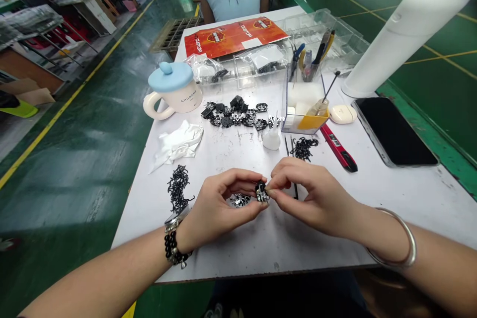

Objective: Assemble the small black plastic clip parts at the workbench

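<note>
From the head view, the left hand (218,203) and right hand (316,196) meet above the white bench (335,238), fingers of both pinched on one small black part (262,192). More black parts (238,112) lie heaped well beyond, near a blue-lidded mug (173,90).

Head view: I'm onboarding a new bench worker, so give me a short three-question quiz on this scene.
1. True or false: both hands pinch the small black part.
2. What colour is the mug's lid? A red, B blue, C green.
3. Which wrist wears the silver bangle?

Key: 1 true: left hand and right hand meet on it. 2 B. 3 right.
</note>
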Motion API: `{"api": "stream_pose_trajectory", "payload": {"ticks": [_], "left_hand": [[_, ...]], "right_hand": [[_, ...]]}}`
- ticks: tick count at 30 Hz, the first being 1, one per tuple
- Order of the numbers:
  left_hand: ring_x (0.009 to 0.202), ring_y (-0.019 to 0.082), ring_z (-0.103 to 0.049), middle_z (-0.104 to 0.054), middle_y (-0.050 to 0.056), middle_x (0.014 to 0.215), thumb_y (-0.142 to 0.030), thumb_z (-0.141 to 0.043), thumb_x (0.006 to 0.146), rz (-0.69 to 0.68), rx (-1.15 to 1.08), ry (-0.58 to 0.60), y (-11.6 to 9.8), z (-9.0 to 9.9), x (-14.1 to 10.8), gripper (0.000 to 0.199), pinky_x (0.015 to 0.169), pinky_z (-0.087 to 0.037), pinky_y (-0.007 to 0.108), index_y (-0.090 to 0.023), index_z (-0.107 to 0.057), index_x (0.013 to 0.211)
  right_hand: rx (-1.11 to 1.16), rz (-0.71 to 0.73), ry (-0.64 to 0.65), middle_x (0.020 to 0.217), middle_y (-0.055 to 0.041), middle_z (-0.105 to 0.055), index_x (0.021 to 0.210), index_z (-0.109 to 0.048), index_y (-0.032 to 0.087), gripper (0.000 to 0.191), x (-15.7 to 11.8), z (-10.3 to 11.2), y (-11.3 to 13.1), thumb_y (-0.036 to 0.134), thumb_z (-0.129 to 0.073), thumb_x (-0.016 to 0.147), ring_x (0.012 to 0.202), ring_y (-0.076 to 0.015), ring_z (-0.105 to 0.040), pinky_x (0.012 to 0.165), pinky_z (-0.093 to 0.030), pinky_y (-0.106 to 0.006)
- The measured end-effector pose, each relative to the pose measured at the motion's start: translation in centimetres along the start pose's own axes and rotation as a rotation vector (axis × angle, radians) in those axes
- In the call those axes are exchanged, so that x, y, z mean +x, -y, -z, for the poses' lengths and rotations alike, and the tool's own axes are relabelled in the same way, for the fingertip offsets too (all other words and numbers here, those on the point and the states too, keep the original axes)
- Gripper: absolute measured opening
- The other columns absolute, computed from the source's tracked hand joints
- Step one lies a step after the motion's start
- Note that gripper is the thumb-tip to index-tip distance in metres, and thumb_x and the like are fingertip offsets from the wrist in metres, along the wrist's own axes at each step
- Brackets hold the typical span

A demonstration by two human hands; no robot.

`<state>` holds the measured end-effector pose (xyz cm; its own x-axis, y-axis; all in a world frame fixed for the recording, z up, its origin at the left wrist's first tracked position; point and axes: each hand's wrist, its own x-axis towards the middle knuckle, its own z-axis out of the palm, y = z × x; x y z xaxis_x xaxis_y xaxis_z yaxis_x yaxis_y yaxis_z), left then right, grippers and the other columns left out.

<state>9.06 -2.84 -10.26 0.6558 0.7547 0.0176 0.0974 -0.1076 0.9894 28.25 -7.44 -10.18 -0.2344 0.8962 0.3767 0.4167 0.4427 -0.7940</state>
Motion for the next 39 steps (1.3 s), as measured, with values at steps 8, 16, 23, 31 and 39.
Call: {"api": "stream_pose_trajectory", "payload": {"ticks": [8,16,23,31,39], "left_hand": [[0.081,0.017,-0.071,-0.074,0.008,0.09,-0.012,-0.076,0.067,0.027,-0.054,-0.022,0.0,0.2,0.1,0.036,0.077,-0.06,0.026,-0.014,-0.061,0.1],[0.083,0.016,-0.07,-0.074,0.007,0.092,-0.012,-0.075,0.068,0.037,-0.079,-0.027,0.0,0.1,0.0,0.035,0.079,-0.059,0.024,-0.014,-0.06,0.1],[0.079,0.018,-0.071,-0.074,0.007,0.087,-0.015,-0.078,0.065,0.067,-0.083,-0.056,-0.1,0.2,0.1,0.037,0.076,-0.06,0.028,-0.013,-0.06,0.098],[0.076,0.018,-0.071,-0.075,0.007,0.084,-0.017,-0.08,0.063,0.074,-0.055,-0.1,-0.1,0.1,0.0,0.035,0.073,-0.06,0.025,-0.013,-0.061,0.092],[0.079,0.018,-0.07,-0.073,0.008,0.086,-0.02,-0.081,0.062,0.034,0.016,-0.158,0.4,0.2,-0.1,0.037,0.076,-0.06,0.027,-0.013,-0.063,0.094]], "right_hand": [[0.369,-0.357,0.108,0.074,-0.001,-0.059,0.079,-0.062,0.018,0.009,0.4,0.2,-0.2,0.025,-0.06,0.083,0.069,-0.0103,-0.053,0.063,-0.044,-0.023],[0.435,-0.375,0.124,0.081,-0.0032,-0.062,0.082,-0.064,0.018,0.013,0.3,0.0,-0.6,0.031,-0.062,0.082,0.077,-0.0137,-0.057,0.071,-0.047,-0.028],[0.57,-0.447,0.1,0.081,-0.0038,-0.064,0.082,-0.065,0.017,0.015,0.3,-0.4,-0.8,0.032,-0.066,0.078,0.078,-0.0139,-0.059,0.071,-0.05,-0.027],[0.532,-0.46,0.024,0.078,-0.0022,-0.064,0.077,-0.067,0.018,0.008,0.2,-0.7,-0.7,0.026,-0.069,0.075,0.075,-0.0117,-0.059,0.069,-0.048,-0.024],[0.471,-0.371,-0.028,0.079,-0.0026,-0.064,0.079,-0.067,0.018,0.006,-0.1,-1.1,-0.5,0.023,-0.063,0.08,0.075,-0.0118,-0.06,0.068,-0.048,-0.024]]}}
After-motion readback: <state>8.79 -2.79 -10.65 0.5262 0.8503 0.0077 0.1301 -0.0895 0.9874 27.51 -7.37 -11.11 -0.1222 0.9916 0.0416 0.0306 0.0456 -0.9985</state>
